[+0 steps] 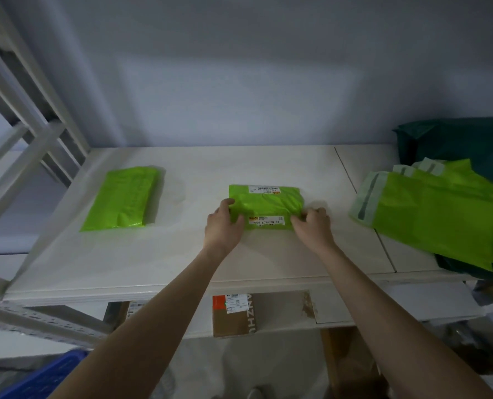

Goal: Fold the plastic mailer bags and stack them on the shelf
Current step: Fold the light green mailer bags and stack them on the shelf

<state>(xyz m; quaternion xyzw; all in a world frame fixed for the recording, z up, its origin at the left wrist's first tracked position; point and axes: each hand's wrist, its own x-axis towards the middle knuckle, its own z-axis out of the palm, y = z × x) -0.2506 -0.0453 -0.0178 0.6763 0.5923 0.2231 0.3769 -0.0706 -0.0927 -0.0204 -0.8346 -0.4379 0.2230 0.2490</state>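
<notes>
A folded lime-green mailer bag [267, 204] with two white labels lies in the middle of the white shelf [182, 254]. My left hand [223, 223] grips its left edge, thumb on top. My right hand [311, 223] pinches its right edge with curled fingers. A second folded green mailer [123, 198] lies flat on the shelf's left side, apart from both hands. Unfolded green mailers [441, 214] are piled at the right, with grey adhesive strips showing.
Dark green bags [464, 145] sit behind the unfolded pile at the far right. The shelf's white metal frame [23, 133] rises at the left. Below the shelf edge are a cardboard box [233, 315] and a blue crate [46, 375].
</notes>
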